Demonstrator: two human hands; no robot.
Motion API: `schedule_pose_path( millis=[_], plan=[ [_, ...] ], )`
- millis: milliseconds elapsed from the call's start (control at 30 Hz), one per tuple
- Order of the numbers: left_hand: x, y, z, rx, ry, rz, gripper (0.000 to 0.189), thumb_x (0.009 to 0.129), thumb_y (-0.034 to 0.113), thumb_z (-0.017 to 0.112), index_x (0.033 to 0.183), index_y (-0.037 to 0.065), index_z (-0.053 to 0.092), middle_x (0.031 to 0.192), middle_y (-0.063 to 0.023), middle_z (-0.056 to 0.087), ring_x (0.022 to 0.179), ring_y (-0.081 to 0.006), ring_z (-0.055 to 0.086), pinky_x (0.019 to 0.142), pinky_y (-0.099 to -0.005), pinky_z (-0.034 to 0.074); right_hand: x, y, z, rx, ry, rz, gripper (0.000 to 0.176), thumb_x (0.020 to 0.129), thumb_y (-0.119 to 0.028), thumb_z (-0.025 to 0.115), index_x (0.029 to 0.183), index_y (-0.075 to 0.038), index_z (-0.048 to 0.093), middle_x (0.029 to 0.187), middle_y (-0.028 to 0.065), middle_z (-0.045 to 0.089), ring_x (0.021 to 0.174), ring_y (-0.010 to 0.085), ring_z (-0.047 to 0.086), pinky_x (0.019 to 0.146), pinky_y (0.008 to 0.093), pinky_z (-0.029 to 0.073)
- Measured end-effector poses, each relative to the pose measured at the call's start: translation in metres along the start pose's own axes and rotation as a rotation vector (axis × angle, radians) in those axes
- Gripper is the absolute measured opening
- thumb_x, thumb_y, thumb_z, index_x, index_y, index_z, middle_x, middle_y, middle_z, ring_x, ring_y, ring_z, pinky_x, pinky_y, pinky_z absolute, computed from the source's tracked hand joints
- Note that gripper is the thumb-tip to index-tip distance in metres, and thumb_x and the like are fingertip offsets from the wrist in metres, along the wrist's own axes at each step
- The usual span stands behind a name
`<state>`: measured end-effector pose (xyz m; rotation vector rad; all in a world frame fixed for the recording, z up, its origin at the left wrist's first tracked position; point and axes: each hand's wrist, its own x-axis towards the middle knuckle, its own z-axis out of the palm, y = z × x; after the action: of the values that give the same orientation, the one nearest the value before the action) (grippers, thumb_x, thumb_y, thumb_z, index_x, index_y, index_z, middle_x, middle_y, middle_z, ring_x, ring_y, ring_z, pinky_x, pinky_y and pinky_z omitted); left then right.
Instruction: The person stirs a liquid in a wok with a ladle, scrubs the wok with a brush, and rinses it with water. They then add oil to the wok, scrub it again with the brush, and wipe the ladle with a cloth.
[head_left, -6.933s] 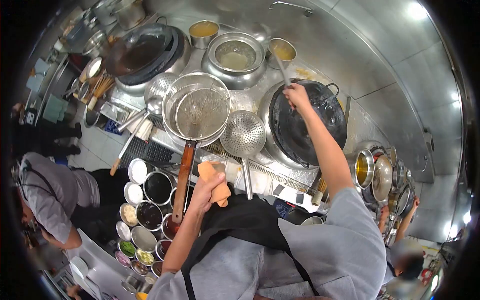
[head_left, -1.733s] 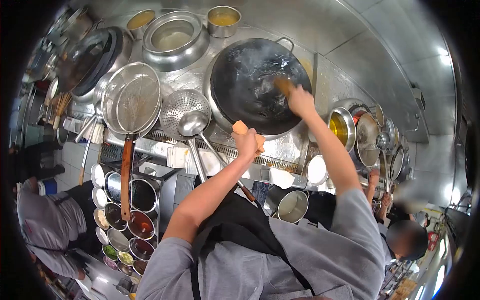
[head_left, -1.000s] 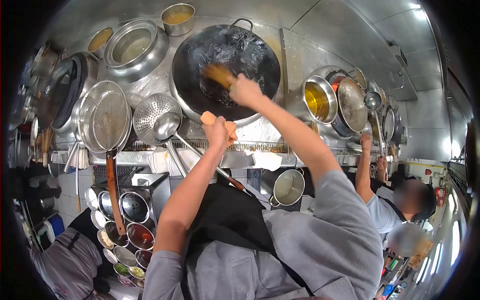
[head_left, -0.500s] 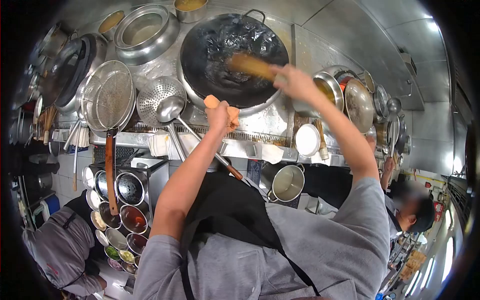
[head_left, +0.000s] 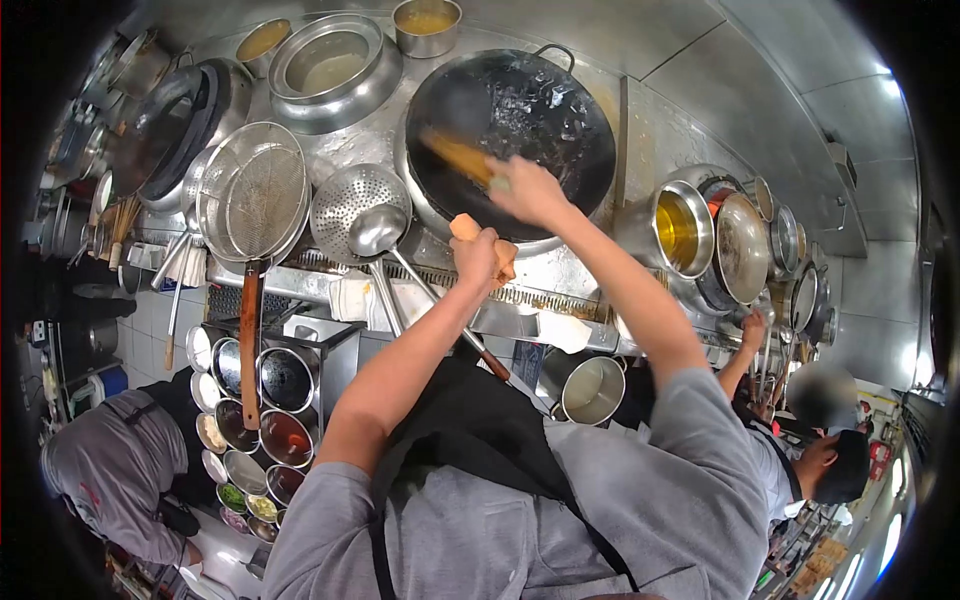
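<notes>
My right hand (head_left: 532,193) is closed around the end of a bamboo wok brush (head_left: 458,155), blurred by motion, with its bristle end low over the left part of a large black wok (head_left: 565,150). Wet, shiny streaks show on the wok's inner surface. My left hand (head_left: 474,256) grips a folded orange cloth (head_left: 506,262) at the wok's near rim. Whether a wok handle lies inside the cloth is hidden.
A perforated skimmer (head_left: 345,205), a ladle (head_left: 378,230) and wire strainers (head_left: 255,190) lie left of the wok. An oil pot (head_left: 683,235) stands at right. Sauce and ingredient bowls (head_left: 287,437) are lower left. Co-workers (head_left: 115,460) stand on both sides.
My right hand has swept the brush leftward across the wok. My left hand stays at the near rim with the cloth. The whole view has shifted slightly.
</notes>
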<state>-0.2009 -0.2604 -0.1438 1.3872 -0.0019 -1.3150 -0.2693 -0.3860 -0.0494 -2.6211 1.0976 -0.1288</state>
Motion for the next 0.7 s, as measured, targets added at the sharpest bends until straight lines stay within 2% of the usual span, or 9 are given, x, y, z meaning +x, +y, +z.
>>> schedule_pose_path(
  millis=[100, 167, 267, 333, 433, 500, 533, 633, 700],
  plan=[
    [0.024, -0.026, -0.003, 0.001, 0.020, 0.061, 0.048, 0.080, 0.016, 0.060, 0.115, -0.001, 0.031, 0.093, -0.0221, 0.054, 0.060, -0.0272, 0.063, 0.039, -0.0429, 0.049, -0.061, -0.001, -0.051, -0.167, -0.276, -0.097, 0.046, 0.082, -0.026, 0.067, 0.127, -0.019, 0.060, 0.109, 0.0160, 0.061, 0.088, 0.0385, 0.069, 0.078, 0.0471, 0.056],
    [0.003, -0.002, 0.001, -0.032, -0.018, -0.003, 0.049, 0.080, 0.016, 0.060, 0.116, -0.001, 0.031, 0.096, -0.0223, 0.054, 0.062, -0.0271, 0.064, 0.040, -0.0427, 0.049, -0.054, 0.043, -0.047, -0.567, -0.430, 0.078, 0.040, 0.083, -0.024, 0.068, 0.122, -0.015, 0.062, 0.110, 0.0142, 0.063, 0.091, 0.0357, 0.071, 0.075, 0.0460, 0.057],
    [-0.004, 0.005, 0.002, -0.043, -0.028, -0.034, 0.050, 0.080, 0.017, 0.061, 0.116, -0.002, 0.031, 0.096, -0.0222, 0.055, 0.062, -0.0277, 0.064, 0.041, -0.0430, 0.050, 0.004, 0.110, -0.022, -0.470, -0.038, 0.227, 0.026, 0.087, -0.018, 0.056, 0.110, -0.012, 0.066, 0.101, 0.0197, 0.067, 0.090, 0.0386, 0.069, 0.076, 0.0494, 0.056],
    [-0.003, 0.000, -0.001, -0.013, -0.013, -0.004, 0.051, 0.080, 0.017, 0.061, 0.116, -0.003, 0.032, 0.095, -0.0221, 0.055, 0.062, -0.0280, 0.064, 0.041, -0.0430, 0.050, 0.052, 0.107, -0.008, -0.152, -0.009, 0.454, 0.042, 0.084, -0.031, 0.059, 0.123, -0.017, 0.067, 0.104, 0.0192, 0.071, 0.099, 0.0367, 0.068, 0.084, 0.0479, 0.055],
    [0.004, -0.008, 0.000, 0.001, 0.053, 0.039, 0.014, 0.080, 0.009, 0.059, 0.086, -0.002, 0.053, 0.077, -0.0109, 0.061, 0.060, -0.0226, 0.065, 0.052, -0.0370, 0.053, 0.050, 0.040, 0.008, -0.105, 0.065, 0.291, 0.029, 0.086, -0.028, 0.056, 0.106, -0.011, 0.069, 0.101, 0.0232, 0.069, 0.095, 0.0403, 0.068, 0.082, 0.0481, 0.056],
    [0.040, -0.045, -0.008, 0.069, 0.077, 0.121, 0.014, 0.080, 0.009, 0.059, 0.086, -0.002, 0.053, 0.076, -0.0112, 0.061, 0.059, -0.0227, 0.065, 0.051, -0.0372, 0.053, 0.010, 0.006, 0.003, -0.175, -0.014, 0.050, 0.026, 0.085, -0.023, 0.057, 0.105, -0.010, 0.067, 0.098, 0.0216, 0.065, 0.084, 0.0409, 0.069, 0.075, 0.0506, 0.056],
    [0.040, -0.042, -0.008, 0.076, 0.059, 0.099, 0.020, 0.080, 0.011, 0.059, 0.090, -0.004, 0.051, 0.081, -0.0134, 0.061, 0.064, -0.0244, 0.065, 0.056, -0.0378, 0.053, -0.019, 0.001, 0.000, -0.181, -0.089, -0.022, 0.040, 0.085, -0.024, 0.060, 0.125, -0.017, 0.060, 0.106, 0.0201, 0.061, 0.090, 0.0405, 0.067, 0.079, 0.0497, 0.055],
    [-0.007, 0.008, -0.003, 0.065, -0.056, -0.103, 0.053, 0.077, 0.021, 0.063, 0.113, -0.010, 0.040, 0.103, -0.0245, 0.058, 0.088, -0.0332, 0.065, 0.079, -0.0405, 0.054, -0.068, 0.027, -0.031, -0.390, -0.357, 0.002, 0.040, 0.085, -0.020, 0.062, 0.125, -0.014, 0.059, 0.111, 0.0170, 0.060, 0.085, 0.0379, 0.070, 0.076, 0.0467, 0.057],
    [0.016, -0.020, -0.009, 0.100, -0.006, -0.009, 0.052, 0.077, 0.020, 0.063, 0.114, -0.010, 0.040, 0.105, -0.0247, 0.058, 0.084, -0.0321, 0.066, 0.074, -0.0414, 0.055, -0.050, 0.090, -0.026, -0.594, -0.245, 0.180, 0.036, 0.086, -0.012, 0.058, 0.122, -0.006, 0.058, 0.113, 0.0153, 0.060, 0.089, 0.0364, 0.070, 0.077, 0.0474, 0.057]
  ],
)
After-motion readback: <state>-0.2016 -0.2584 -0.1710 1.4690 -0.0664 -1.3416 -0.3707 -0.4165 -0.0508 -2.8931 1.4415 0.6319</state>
